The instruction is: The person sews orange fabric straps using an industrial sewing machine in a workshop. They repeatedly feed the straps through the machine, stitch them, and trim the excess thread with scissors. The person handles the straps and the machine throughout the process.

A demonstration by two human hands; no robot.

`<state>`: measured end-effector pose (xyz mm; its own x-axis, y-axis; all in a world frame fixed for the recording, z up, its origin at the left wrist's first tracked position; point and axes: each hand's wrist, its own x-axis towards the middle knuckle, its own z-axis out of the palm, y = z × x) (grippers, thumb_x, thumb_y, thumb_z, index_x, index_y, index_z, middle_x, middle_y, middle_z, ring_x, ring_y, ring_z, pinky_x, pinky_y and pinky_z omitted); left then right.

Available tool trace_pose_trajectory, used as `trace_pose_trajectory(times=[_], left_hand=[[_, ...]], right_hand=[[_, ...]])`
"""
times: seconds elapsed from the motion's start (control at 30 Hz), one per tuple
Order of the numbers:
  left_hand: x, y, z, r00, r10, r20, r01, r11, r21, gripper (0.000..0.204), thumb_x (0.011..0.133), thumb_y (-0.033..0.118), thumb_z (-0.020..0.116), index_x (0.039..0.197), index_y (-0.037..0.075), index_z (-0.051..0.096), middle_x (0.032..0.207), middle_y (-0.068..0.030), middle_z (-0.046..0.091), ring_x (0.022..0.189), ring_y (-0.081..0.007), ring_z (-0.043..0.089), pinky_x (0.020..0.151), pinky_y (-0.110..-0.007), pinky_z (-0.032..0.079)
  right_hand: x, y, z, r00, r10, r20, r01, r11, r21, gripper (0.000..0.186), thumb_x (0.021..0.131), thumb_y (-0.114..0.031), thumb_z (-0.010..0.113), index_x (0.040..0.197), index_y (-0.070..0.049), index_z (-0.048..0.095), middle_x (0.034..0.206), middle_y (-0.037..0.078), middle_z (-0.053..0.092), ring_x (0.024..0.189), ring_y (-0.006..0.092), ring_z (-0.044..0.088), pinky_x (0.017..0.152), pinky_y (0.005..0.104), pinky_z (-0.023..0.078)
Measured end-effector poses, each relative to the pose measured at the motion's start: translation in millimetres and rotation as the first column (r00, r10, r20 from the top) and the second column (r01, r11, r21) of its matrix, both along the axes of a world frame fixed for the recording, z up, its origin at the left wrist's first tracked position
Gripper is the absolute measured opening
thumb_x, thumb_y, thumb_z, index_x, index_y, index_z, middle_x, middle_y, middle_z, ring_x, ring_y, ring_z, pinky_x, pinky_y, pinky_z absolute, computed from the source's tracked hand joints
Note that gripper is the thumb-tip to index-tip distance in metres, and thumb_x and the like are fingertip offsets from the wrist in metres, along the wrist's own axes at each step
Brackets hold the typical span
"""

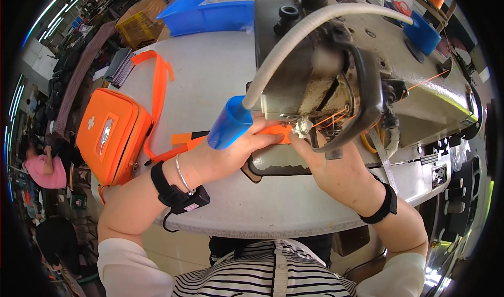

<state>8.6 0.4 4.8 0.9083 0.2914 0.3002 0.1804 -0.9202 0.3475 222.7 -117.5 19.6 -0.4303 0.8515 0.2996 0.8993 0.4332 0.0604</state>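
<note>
A sewing machine (294, 81) with a dark, worn head stands over the work. An orange strap (277, 132) passes beneath its needle area. My left hand (252, 142) is closed on the strap left of the needle, thumb on top. From the other side my right hand (311, 158) pinches the strap close to the needle; machine parts hide some of its fingers. The strap runs left toward an orange zippered bag (113, 134) with a white cross, at the table's left. A blue lamp shade (231, 123) on a pale flexible neck hangs over my left hand.
At the back lies a blue bin (210, 16) with clear plastic, beside a cardboard box (140, 21). Orange thread (428, 80) runs along the machine. A metal ruler (383, 160) lies right of my right hand. Another person (46, 165) in pink is far left.
</note>
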Motion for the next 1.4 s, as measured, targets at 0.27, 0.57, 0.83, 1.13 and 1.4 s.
trace_pose_trajectory(times=[0.27,0.57,0.83,1.13,1.4], left_hand=[[-1.7,-3.1,5.1,0.999,0.047,0.011,-0.043,0.975,-0.22,0.035,0.094,0.012,0.058,0.128,0.007,0.062,0.125,-0.0076,0.063,0.109,-0.0236,0.06,0.094,-0.032,0.047],[0.3,-6.4,2.0,0.975,0.209,0.071,-0.098,0.698,-0.709,0.037,0.094,0.019,0.062,0.128,0.003,0.059,0.11,-0.0116,0.066,0.099,-0.0166,0.06,0.088,-0.03,0.047],[4.2,-4.9,0.8,0.974,0.205,0.1,-0.059,0.65,-0.757,0.032,0.093,0.021,0.065,0.118,0.002,0.062,0.092,-0.0072,0.063,0.084,-0.016,0.057,0.078,-0.03,0.047],[-0.3,-7.5,-5.1,0.97,0.229,0.08,-0.107,0.702,-0.704,0.031,0.095,0.017,0.061,0.121,0.001,0.059,0.12,-0.0125,0.064,0.112,-0.0204,0.059,0.098,-0.032,0.046],[-1.2,-3.2,-9.7,0.984,0.18,-0.005,-0.153,0.821,-0.551,0.027,0.093,0.017,0.064,0.117,0.003,0.064,0.126,-0.0111,0.063,0.118,-0.0242,0.059,0.102,-0.035,0.047]], right_hand=[[2.3,-5.5,-5.6,0.975,-0.083,0.207,0.095,0.994,-0.048,0.05,0.083,-0.008,0.057,0.133,-0.011,0.056,0.115,0.005,0.061,0.113,0.0186,0.054,0.092,0.0375,0.039],[7.1,-21.8,39.3,0.993,-0.094,0.066,0.106,0.97,-0.22,0.047,0.083,-0.006,0.06,0.129,-0.011,0.057,0.098,0.007,0.061,0.086,0.0253,0.06,0.069,0.0345,0.048],[126.6,-133.9,-11.2,0.579,-0.652,-0.489,0.79,0.596,0.141,0.048,0.09,-0.011,0.061,0.136,-0.004,0.051,0.137,0.016,0.051,0.127,0.0317,0.048,0.092,0.0446,0.046],[154.0,-148.5,-55.6,0.577,-0.682,-0.449,0.792,0.601,0.104,0.062,0.097,-0.031,0.056,0.148,-0.001,0.036,0.155,0.018,0.033,0.145,0.0378,0.026,0.116,0.0504,0.024],[157.5,-150.4,-57.6,0.578,-0.698,-0.422,0.797,0.593,0.112,0.05,0.099,-0.023,0.052,0.142,0.0,0.045,0.147,0.017,0.046,0.141,0.0357,0.035,0.115,0.0468,0.027]])
